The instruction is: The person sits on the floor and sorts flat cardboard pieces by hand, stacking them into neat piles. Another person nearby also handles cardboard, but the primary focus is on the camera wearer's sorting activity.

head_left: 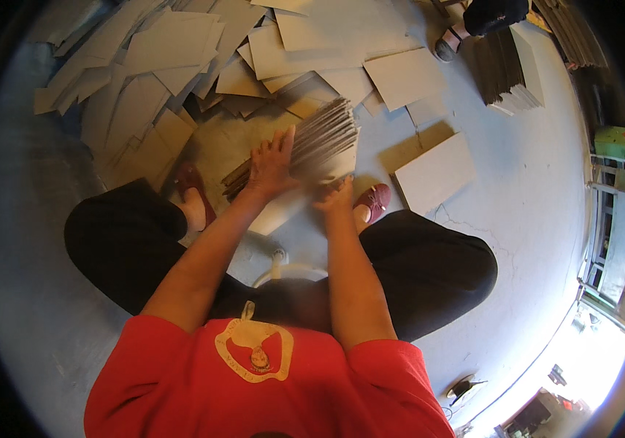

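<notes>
A stack of cardboard sheets (325,135) stands on edge, tilted, between my feet, its upper edges fanned in a row. My left hand (272,164) lies against the stack's near left side with fingers spread over the edges. At its near right corner, my right hand (337,194) has its fingers bent around the sheets' border; motion blur softens them. Beneath the stack a pale flat sheet (272,216) shows in part. The undersides of the sheets and some of my fingertips are hidden.
Loose cardboard sheets (174,44) lie in a wide heap ahead. A neat pile of sheets (435,174) sits right of my right shoe (375,202). Farther right stands another stack (502,69), near another person's foot (447,47). A pale stool (290,273) is beneath me.
</notes>
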{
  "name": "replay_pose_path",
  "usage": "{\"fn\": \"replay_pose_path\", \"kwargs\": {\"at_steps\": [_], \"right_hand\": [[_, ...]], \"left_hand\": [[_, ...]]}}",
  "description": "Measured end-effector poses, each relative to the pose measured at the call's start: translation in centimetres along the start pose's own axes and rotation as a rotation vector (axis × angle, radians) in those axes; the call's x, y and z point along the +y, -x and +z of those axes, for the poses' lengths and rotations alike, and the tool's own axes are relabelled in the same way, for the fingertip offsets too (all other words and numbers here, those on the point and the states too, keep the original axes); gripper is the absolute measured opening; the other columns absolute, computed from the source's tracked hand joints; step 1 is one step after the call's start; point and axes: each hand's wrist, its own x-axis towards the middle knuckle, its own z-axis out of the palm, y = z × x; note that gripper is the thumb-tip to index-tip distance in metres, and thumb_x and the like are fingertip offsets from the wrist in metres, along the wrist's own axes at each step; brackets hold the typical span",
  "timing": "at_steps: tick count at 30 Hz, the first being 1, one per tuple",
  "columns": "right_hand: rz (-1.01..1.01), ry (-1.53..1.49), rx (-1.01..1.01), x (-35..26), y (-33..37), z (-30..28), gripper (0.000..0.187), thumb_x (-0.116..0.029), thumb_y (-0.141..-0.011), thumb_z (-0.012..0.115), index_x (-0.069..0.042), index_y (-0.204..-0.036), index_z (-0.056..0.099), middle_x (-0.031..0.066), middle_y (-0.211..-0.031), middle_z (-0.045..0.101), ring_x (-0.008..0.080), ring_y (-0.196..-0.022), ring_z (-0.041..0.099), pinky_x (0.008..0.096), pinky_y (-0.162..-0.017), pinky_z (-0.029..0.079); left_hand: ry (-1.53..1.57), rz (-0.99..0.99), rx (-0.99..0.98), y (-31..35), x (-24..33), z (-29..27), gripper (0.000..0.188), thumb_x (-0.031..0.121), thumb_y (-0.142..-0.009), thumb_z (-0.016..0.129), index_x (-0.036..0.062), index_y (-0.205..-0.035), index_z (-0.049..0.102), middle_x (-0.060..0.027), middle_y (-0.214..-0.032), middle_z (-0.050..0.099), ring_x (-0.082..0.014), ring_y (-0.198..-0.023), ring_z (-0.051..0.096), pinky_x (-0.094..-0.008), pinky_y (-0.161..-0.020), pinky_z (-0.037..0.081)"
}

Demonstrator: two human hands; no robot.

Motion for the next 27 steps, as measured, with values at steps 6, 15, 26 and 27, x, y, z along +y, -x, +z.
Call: {"fn": "replay_pose_path", "kwargs": {"at_steps": [6, 15, 26, 27], "right_hand": [[-0.327, -0.634, -0.914, 1.1, -16.0, -6.7, 0.051, -0.037, -0.097, 0.035, -0.011, -0.141, 0.031, 0.0096, -0.142, 0.034, 0.0268, -0.13, 0.032, 0.038, -0.108, 0.025], [-0.07, -0.87, -1.071, 1.7, -2.5, 2.9, 0.047, -0.036, -0.098, 0.035, -0.004, -0.131, 0.041, 0.0132, -0.135, 0.042, 0.028, -0.124, 0.041, 0.0395, -0.104, 0.034], [-1.588, 1.002, 0.379, -3.9, 6.9, 6.5, 0.064, -0.043, -0.09, 0.049, -0.007, -0.14, 0.033, 0.0173, -0.145, 0.032, 0.0329, -0.136, 0.026, 0.0521, -0.108, 0.019], [-1.689, 1.192, 0.383, -4.4, 7.7, 7.2, 0.067, -0.044, -0.088, 0.052, -0.008, -0.141, 0.032, 0.0169, -0.147, 0.029, 0.0319, -0.138, 0.022, 0.0548, -0.109, 0.016]], "left_hand": [[0.298, 0.089, -0.121, 0.7, 5.4, 0.5, 0.124, 0.036, -0.053, 0.084, 0.0103, -0.147, 0.007, -0.023, -0.133, 0.038, -0.0415, -0.11, 0.045, -0.0525, -0.091, 0.039], [0.277, -0.069, -0.231, 1.1, 3.1, -2.1, 0.124, 0.038, -0.053, 0.083, 0.0121, -0.147, 0.006, -0.024, -0.134, 0.033, -0.044, -0.117, 0.04, -0.05, -0.093, 0.04], [0.336, -0.068, -0.18, -0.4, 1.0, -1.5, 0.132, 0.039, -0.051, 0.085, 0.0071, -0.147, 0.001, -0.0237, -0.148, 0.018, -0.0411, -0.132, 0.028, -0.0454, -0.105, 0.03], [0.425, 0.012, -0.148, -0.7, -0.1, -0.6, 0.132, 0.039, -0.051, 0.085, 0.0075, -0.147, 0.001, -0.0238, -0.148, 0.018, -0.0398, -0.133, 0.027, -0.044, -0.106, 0.03]]}}
